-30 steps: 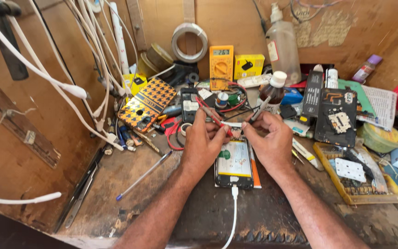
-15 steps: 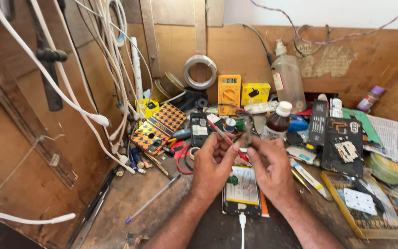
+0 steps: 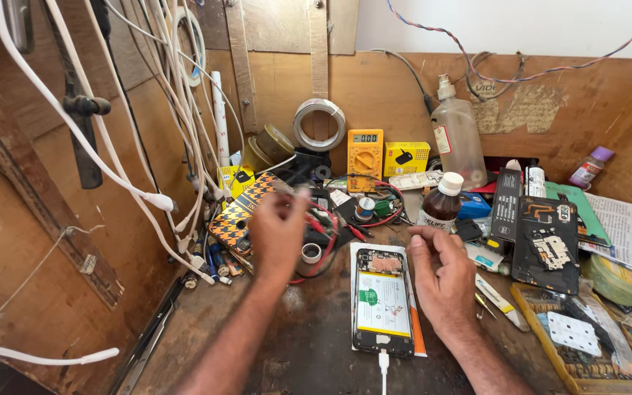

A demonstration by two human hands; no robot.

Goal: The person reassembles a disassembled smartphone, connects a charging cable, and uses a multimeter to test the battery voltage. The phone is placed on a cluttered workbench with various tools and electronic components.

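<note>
Phone, back cover off, lies flat on bench between your hands, white cable plugged into near end. Your left hand raised left of phone, blurred, fingers bunched; cannot tell if pinching anything. Your right hand just right of phone, fingers curled loosely, holding nothing visible. Yellow multimeter stands far, against back wall; brown bottle far right of phone.

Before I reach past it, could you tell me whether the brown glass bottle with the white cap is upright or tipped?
Upright: the brown glass bottle stands on its base, white cap on top.
</note>
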